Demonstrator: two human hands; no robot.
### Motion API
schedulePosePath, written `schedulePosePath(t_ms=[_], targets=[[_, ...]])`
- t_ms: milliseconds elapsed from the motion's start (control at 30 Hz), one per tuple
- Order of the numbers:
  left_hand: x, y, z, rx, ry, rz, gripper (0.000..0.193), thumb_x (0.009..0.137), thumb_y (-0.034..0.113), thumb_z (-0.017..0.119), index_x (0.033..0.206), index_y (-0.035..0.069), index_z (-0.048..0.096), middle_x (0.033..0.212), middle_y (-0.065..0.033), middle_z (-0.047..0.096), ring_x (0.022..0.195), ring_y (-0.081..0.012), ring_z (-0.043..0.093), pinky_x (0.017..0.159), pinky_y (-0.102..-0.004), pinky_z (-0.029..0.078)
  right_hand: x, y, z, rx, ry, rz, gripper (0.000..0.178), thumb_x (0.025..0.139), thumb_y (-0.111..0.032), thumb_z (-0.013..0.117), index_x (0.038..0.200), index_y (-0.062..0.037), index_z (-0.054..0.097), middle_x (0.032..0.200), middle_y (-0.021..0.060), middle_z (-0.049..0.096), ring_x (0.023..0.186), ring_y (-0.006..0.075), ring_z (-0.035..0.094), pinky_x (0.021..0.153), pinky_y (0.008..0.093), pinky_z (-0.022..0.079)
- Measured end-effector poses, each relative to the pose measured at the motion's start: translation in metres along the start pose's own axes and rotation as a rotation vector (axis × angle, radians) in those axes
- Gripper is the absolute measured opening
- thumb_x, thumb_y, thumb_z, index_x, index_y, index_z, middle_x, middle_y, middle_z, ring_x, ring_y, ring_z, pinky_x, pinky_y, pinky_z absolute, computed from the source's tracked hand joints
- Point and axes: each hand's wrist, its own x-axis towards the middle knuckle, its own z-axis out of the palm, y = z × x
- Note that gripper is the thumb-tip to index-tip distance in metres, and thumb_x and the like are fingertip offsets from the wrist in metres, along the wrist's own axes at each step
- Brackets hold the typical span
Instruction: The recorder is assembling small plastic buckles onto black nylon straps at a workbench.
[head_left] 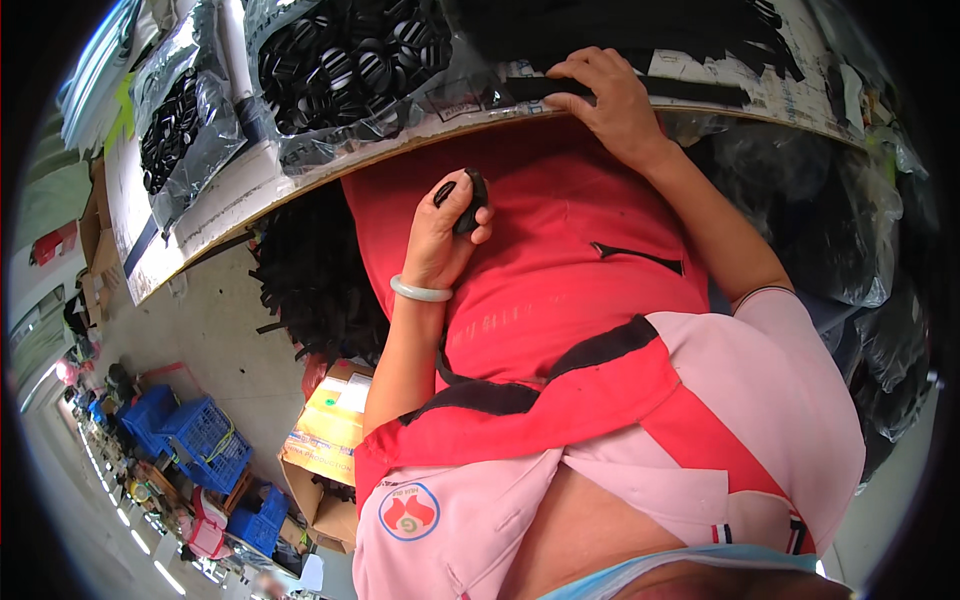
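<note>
Left hand [447, 232]: my fingers are curled round two small black plastic pieces [464, 203], held over my red apron [560, 300].
Right hand [610, 100]: fingertips pressed on a black strip [700, 92] at the table edge [300, 190].
Progress: early, I judge (bags of black parts [350, 70] look full).

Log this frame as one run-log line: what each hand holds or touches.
left hand: grips small black plastic piece | right hand: presses black strap on paper-covered workbench edge

Grey concrete floor [215, 335] with blue crates [195, 430].
</note>
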Motion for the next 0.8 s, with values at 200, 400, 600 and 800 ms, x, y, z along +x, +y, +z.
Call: schedulePosePath(t_ms=[200, 400, 600, 800], targets=[[0.002, -0.004, 0.004, 0.148, 0.128, 0.109, 0.023, 0.090, 0.011, 0.064, 0.108, -0.003, 0.059, 0.083, -0.0078, 0.060, 0.070, -0.0153, 0.058, 0.059, -0.0264, 0.049, 0.005, 0.016, -0.006, 0.028, 0.105, -0.095, 0.012, 0.081, -0.019, 0.067, 0.086, -0.0077, 0.066, 0.084, 0.0018, 0.063, 0.084, 0.0229, 0.057, 0.078, 0.0350, 0.044], [0.003, -0.006, 0.008, 0.228, 0.140, 0.087, 0.024, 0.090, 0.005, 0.063, 0.111, -0.005, 0.060, 0.090, -0.0100, 0.063, 0.073, -0.0158, 0.061, 0.067, -0.0265, 0.053, 0.006, 0.002, 0.007, 0.038, 0.027, -0.102, 0.024, 0.081, -0.025, 0.068, 0.098, -0.0079, 0.064, 0.099, 0.0048, 0.062, 0.093, 0.0253, 0.055, 0.084, 0.0360, 0.044], [0.003, -0.011, 0.006, 0.302, 0.141, 0.093, 0.026, 0.089, 0.004, 0.063, 0.113, -0.006, 0.059, 0.095, -0.0113, 0.064, 0.076, -0.0171, 0.063, 0.066, -0.0266, 0.054, 0.003, 0.012, 0.008, 0.108, -0.050, -0.165, 0.023, 0.082, -0.020, 0.067, 0.101, -0.0077, 0.064, 0.101, 0.0058, 0.060, 0.095, 0.0248, 0.056, 0.085, 0.0343, 0.046], [0.003, -0.012, 0.008, 0.359, 0.155, 0.079, 0.026, 0.091, 0.010, 0.063, 0.113, -0.005, 0.058, 0.094, -0.0087, 0.061, 0.074, -0.0164, 0.060, 0.060, -0.0274, 0.050, 0.013, 0.028, -0.019, 0.276, -0.239, -0.242, 0.016, 0.082, -0.006, 0.065, 0.098, -0.0066, 0.062, 0.108, 0.0063, 0.060, 0.103, 0.0252, 0.057, 0.088, 0.0331, 0.047]])
